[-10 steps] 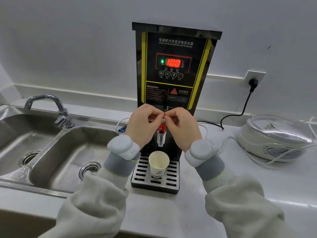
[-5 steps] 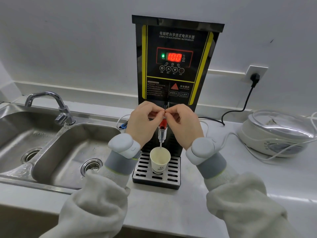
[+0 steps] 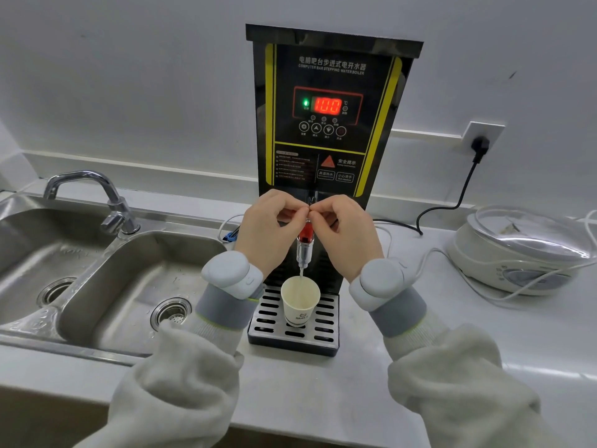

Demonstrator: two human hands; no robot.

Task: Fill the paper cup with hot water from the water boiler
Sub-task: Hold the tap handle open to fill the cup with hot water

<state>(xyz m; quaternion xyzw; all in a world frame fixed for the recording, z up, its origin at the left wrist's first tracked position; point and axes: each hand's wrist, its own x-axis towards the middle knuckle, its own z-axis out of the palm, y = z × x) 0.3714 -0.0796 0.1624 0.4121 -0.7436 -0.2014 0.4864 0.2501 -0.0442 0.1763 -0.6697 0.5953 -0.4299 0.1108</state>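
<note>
Paper cup under boiler tap, both hands pinched on tap lever.

Water boiler (image 3: 326,101): black with yellow stripes, set upright on the counter (image 3: 403,334) against the wall; red display is read as 100. Tap (image 3: 305,244): red-collared, mounted at the boiler's front; a thin stream is seen falling from its spout. Paper cup (image 3: 300,302): stood upright on the slotted drip tray (image 3: 271,321), directly below the spout and below both hands, touched by neither. Left hand (image 3: 269,231) and right hand (image 3: 347,234): each grip is closed to a fingertip pinch on the small lever at the tap's top, the fingertips meeting above the red collar. Sink (image 3: 135,279) is placed to the left; a white lidded appliance (image 3: 517,253) is placed to the right.
</note>
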